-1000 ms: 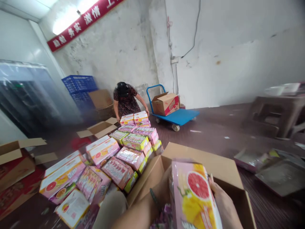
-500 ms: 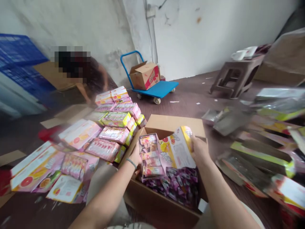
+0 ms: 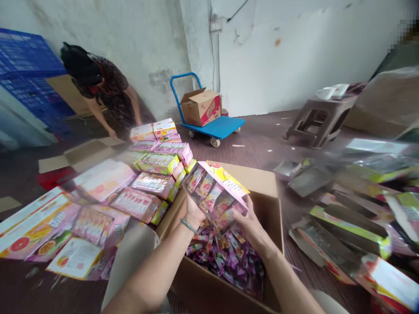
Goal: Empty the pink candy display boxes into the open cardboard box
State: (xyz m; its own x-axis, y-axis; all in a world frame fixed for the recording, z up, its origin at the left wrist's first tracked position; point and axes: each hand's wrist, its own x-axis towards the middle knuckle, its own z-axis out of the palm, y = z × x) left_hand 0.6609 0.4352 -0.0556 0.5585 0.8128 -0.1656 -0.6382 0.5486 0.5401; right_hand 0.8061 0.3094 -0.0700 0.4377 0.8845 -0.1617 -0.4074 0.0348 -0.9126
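Observation:
Both my hands hold a pink and yellow snack box (image 3: 212,192) with small wrapped packets showing in its open face, tilted above a carton. My left hand (image 3: 195,212) supports its left side from below, with a beaded bracelet at the wrist. At the box's lower right corner, my right hand (image 3: 248,220) grips with thumb and fingers. Beneath lies a heap of loose purple-wrapped packets (image 3: 225,261) inside the large brown cardboard carton (image 3: 266,176), which stands between my knees. The box partly hides the carton's far inside.
Stacked snack boxes (image 3: 157,163) and flat printed cartons (image 3: 36,226) lie to the left. Emptied packaging (image 3: 347,222) litters the right floor. A co-worker (image 3: 108,87) bends at the far left. Behind stand a blue trolley (image 3: 219,126) and a stool (image 3: 322,113).
The box's lid flap, held out by my right hand earlier, is now folded back behind. The box has turned and tilted over the packets; my right hand has moved in to its edge.

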